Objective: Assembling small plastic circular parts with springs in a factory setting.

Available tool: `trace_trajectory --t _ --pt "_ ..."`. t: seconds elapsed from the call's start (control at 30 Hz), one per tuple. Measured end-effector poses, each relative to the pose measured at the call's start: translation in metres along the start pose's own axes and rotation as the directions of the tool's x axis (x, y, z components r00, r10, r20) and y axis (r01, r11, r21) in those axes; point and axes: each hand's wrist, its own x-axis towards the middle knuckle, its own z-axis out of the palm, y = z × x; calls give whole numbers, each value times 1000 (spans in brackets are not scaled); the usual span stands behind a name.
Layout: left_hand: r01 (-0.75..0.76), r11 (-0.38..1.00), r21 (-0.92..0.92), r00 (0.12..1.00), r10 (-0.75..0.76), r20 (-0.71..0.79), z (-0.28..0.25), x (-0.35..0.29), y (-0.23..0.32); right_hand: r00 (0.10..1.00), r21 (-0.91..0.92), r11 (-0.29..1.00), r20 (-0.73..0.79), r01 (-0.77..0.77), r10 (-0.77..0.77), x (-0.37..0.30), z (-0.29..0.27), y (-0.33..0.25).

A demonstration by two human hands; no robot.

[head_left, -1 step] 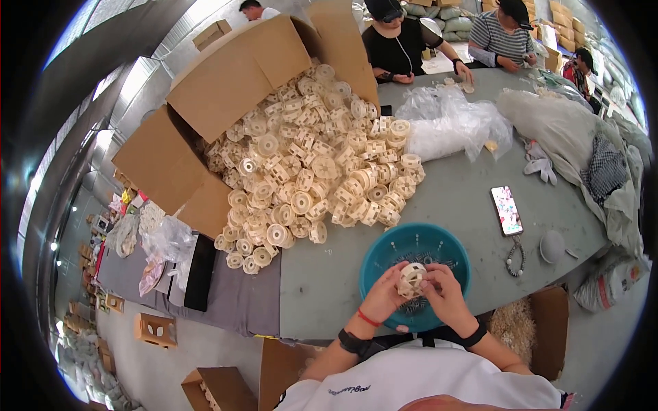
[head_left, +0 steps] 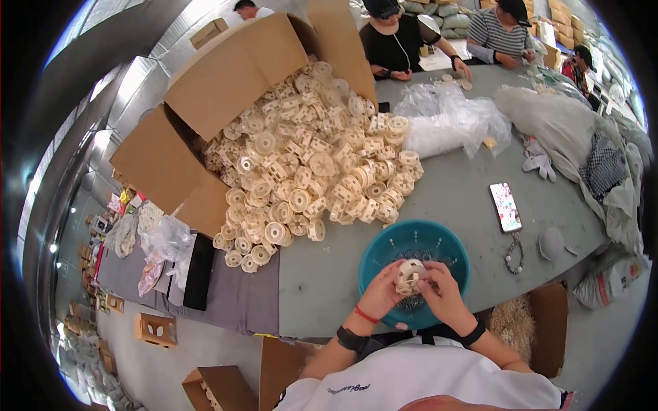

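Observation:
Over a teal plastic basin [head_left: 369,255], both my hands hold one round cream plastic part [head_left: 410,272], like a slotted spool or wheel. My left hand [head_left: 385,288] is closed round its left side. My right hand [head_left: 441,289] pinches it from the right, fingertips at its lower front. Whether those fingertips also hold something small is hidden. In the basin below lie many small grey metal pieces [head_left: 445,263] that look like springs. Beyond the basin, to the left, a large heap of similar cream parts [head_left: 308,171] spills over the table.
A tipped cardboard box [head_left: 236,75] backs the heap. Clear plastic bags [head_left: 445,123], a lit phone [head_left: 505,207] with a beaded strap, and a white glove [head_left: 539,162] lie to the right. Across the table two people [head_left: 397,41] work. A carton of shavings-like bits [head_left: 510,325] stands below the edge.
The cream part is turned slightly between my hands, and my right fingertips have shifted a little on it. The whole view has moved slightly.

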Motion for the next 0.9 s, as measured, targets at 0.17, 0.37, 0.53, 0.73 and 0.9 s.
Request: trace_trajectory --t 0.17,0.37,0.53,0.73,0.9 --pt "-206 941 269 963 243 -114 -17 5 -2 995 53 996 72 -67 63 9 -5 1" --pt "-348 619 704 866 501 -13 5 11 -8 983 75 980 46 -183 180 7 -15 -2" --pt "-270 742 614 905 412 -101 -8 15 -11 989 -24 989 11 -149 149 3 -28 5" --pt "-123 746 655 914 342 -218 -33 -38 14 940 129 972 -258 -194 222 -12 -101 20" --pt "10 844 536 883 243 -401 -90 -170 38 865 -506 736 -450 -450 220 -72 -205 36"
